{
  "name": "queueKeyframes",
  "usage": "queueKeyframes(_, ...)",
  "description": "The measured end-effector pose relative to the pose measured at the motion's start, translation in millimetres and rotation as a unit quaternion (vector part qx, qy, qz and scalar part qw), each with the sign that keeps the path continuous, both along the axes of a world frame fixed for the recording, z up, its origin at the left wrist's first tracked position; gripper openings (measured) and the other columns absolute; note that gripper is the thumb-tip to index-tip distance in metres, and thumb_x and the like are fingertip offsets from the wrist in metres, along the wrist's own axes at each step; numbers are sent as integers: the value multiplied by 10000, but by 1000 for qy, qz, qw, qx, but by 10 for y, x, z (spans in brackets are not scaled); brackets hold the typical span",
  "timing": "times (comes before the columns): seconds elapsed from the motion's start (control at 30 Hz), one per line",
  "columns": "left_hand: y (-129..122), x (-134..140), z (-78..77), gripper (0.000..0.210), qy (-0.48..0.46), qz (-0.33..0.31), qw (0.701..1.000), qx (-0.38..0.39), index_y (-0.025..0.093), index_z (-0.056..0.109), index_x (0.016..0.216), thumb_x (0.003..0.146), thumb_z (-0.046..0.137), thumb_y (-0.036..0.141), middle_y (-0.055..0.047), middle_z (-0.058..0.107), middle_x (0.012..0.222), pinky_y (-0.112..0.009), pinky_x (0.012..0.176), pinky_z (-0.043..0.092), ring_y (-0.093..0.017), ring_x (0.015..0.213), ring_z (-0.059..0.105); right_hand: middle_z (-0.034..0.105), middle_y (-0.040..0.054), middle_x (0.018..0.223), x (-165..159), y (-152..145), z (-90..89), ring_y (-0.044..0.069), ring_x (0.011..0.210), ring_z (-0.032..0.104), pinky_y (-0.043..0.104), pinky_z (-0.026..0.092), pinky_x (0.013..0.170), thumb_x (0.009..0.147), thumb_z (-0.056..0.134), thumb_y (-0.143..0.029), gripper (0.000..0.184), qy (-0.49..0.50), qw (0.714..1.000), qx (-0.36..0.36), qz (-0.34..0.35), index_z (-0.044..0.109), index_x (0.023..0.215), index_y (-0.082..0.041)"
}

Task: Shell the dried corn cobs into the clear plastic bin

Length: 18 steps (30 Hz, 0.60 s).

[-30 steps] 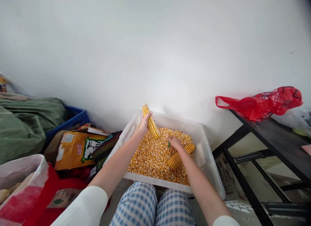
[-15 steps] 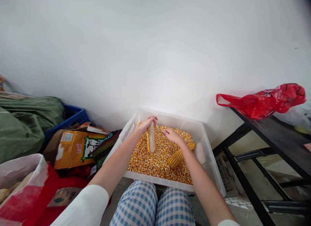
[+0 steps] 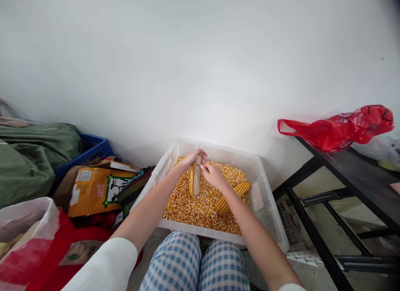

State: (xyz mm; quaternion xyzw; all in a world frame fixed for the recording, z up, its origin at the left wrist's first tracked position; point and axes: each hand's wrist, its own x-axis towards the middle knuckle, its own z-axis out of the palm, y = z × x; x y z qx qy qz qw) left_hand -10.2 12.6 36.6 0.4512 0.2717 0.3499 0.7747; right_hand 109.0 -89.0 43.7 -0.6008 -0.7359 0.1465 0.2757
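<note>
My left hand (image 3: 194, 157) is closed round the far end of a corn cob (image 3: 196, 181). Most of the cob's visible face is bare, with yellow kernels left along its left side. My right hand (image 3: 211, 173) touches the right side of that cob near its far end, its fingers curled and pinched together; what lies between them is too small to make out. Beneath both hands, loose corn kernels (image 3: 187, 211) fill much of a clear plastic bin (image 3: 268, 199). A full ear of corn (image 3: 241, 189) rests on the kernels, partly hidden by my right forearm.
Left of the bin are an orange carton (image 3: 93, 189), a red and white bag (image 3: 34, 249) and a blue crate (image 3: 96, 149) under green cloth (image 3: 37, 149). On the right, a red plastic bag (image 3: 340, 130) lies on a black table (image 3: 356, 178). A white wall (image 3: 200, 66) stands behind.
My right hand has moved left from a small gap to touch the cob. The cob has turned slightly in my left hand, which stays at its far end.
</note>
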Motion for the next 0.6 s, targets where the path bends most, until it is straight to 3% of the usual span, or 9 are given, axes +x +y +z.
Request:
queueKeyframes(0.17, -2, 15, 8, 314, 39, 39, 997, 61, 184, 612, 632, 677, 587, 494, -29, 525, 467, -243, 437, 373, -155, 420, 504, 589, 37, 659, 31, 12, 2, 140, 599, 474, 244, 255, 575, 903, 338, -327, 330, -32, 999, 14, 2, 581, 727, -191)
queueKeyframes(0.33, 7, 16, 9, 374, 61, 33, 992, 110, 171, 633, 638, 719, 524, 519, -37, 522, 500, -241, 449, 356, -147, 439, 485, 586, 41, 665, 22, 14, -15, 141, 600, 477, 246, 246, 569, 909, 315, -333, 344, -30, 999, 16, -15, 571, 731, -187)
queueKeyframes(0.6, 4, 105, -39, 285, 105, 114, 955, 253, 189, 594, 505, 695, 574, 401, -23, 540, 506, -238, 510, 354, -153, 503, 473, 570, 32, 673, 33, 17, -22, 137, 602, 465, 244, 228, 549, 897, 324, -327, 304, -1, 1000, 10, -11, 540, 730, -193)
